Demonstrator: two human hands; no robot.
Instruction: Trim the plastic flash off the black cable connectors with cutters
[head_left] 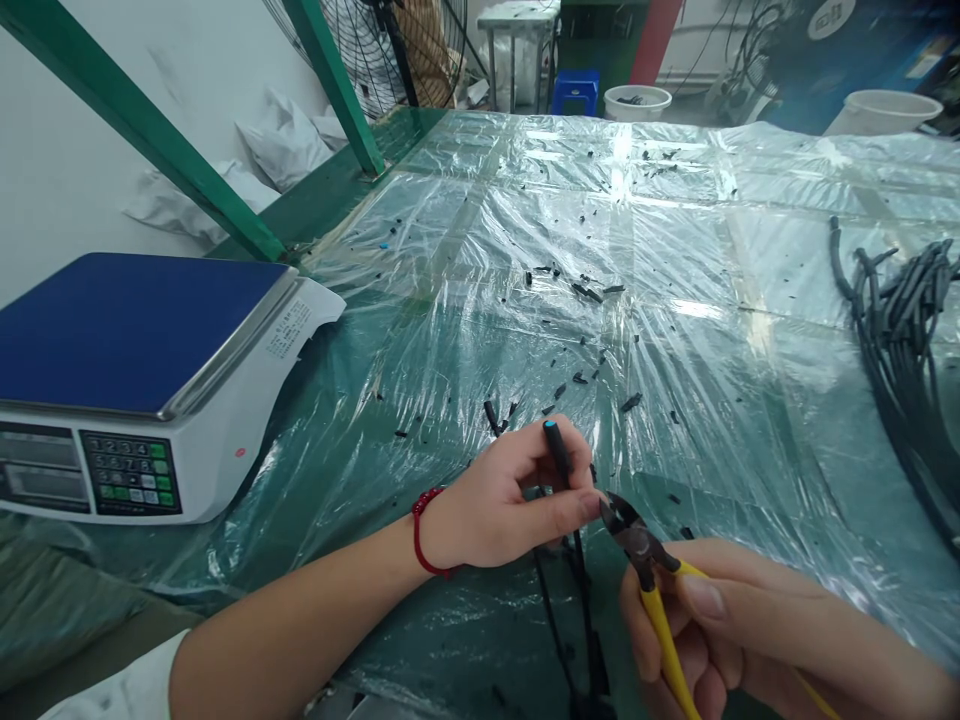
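watching remotely, right of the scale [142,330] i pinch a black cable [559,457] with my left hand [506,500]; farther right of the scale, my right hand [739,610] grasps yellow-handled cutters [654,605].

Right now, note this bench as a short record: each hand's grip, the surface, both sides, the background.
Left hand's grip: holds a black cable, blue-tipped end up
Right hand's grip: around yellow-handled cutters, tip by the left thumb
Surface: clear plastic sheet over a green table
On sheet: scattered black scraps
Left side: weighing scale, blue top
Right side: bundle of black cables
Background: fan, blue stool, white tubs
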